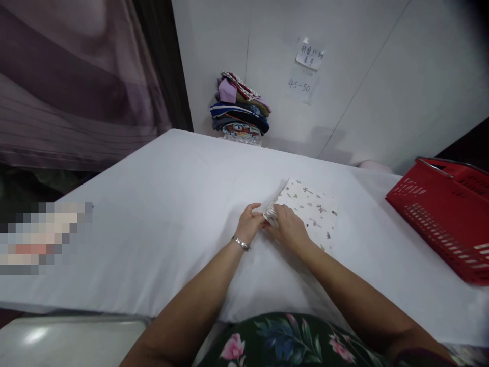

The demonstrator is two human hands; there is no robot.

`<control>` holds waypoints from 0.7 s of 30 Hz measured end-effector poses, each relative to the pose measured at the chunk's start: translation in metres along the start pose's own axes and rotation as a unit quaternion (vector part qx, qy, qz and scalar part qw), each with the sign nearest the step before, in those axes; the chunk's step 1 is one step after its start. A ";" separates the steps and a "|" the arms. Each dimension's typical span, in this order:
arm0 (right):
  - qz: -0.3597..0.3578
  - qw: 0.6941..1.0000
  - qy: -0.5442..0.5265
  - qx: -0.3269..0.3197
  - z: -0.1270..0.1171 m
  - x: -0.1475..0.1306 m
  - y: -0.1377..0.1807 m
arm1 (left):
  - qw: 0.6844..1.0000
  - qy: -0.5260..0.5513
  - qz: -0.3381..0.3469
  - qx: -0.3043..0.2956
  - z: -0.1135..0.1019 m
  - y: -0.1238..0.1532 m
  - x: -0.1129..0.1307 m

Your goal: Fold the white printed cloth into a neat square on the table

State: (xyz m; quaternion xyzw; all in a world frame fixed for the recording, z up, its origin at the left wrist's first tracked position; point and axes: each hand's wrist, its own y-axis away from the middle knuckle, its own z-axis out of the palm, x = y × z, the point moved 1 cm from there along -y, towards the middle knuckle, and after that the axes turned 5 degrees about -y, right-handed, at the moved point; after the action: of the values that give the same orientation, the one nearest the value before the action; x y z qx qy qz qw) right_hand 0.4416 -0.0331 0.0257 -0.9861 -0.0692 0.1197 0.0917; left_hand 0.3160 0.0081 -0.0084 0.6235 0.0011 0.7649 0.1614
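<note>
A folded white cloth (311,206) with small scattered grey and brown prints lies on the white-covered table in front of me. My left hand (250,224), with a silver bracelet at the wrist, is at the cloth's near left corner. Its thumb and fingers appear to pinch the layered edge there, partly hidden behind the other hand. My right hand (288,227) rests over the same edge, its fingers curled round the stacked layers and its thumb underneath.
A red plastic basket (451,219) with a metal handle stands at the right. Folded fabrics (240,109) are piled against the wall behind the table (153,204). Handwritten paper notes (310,53) hang on the wall. A purple curtain (76,81) is at the left, above a pixelated patch.
</note>
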 end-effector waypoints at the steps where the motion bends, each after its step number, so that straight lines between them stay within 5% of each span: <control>1: 0.006 1.000 0.000 -0.002 -0.002 0.002 -0.001 | 0.999 -0.026 0.018 -0.010 -0.002 0.000 0.001; 5: 0.042 0.998 -0.043 0.006 -0.022 0.019 -0.010 | 0.965 -0.247 0.090 0.016 -0.010 -0.004 0.001; 9: 0.071 0.996 -0.045 0.013 -0.039 0.036 -0.015 | 0.861 -0.498 0.095 0.035 -0.008 -0.002 -0.005; 13: 0.048 0.998 -0.030 0.000 -0.041 0.037 -0.013 | 0.813 -0.569 0.125 0.012 0.004 0.004 -0.012; 16: 0.032 0.999 -0.007 -0.008 -0.044 0.034 -0.014 | 0.835 -0.539 0.108 0.021 0.006 0.003 -0.013; 21: -0.008 0.996 0.065 -0.062 -0.045 0.019 -0.013 | 0.968 -0.248 -0.037 0.012 0.006 -0.006 -0.014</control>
State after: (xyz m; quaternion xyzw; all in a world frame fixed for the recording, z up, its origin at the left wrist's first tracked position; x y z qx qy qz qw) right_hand 0.4695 -0.0251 0.0670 -0.9951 -0.0784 0.0497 0.0353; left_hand 0.3251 0.0088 -0.0214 0.7954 -0.0069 0.5795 0.1773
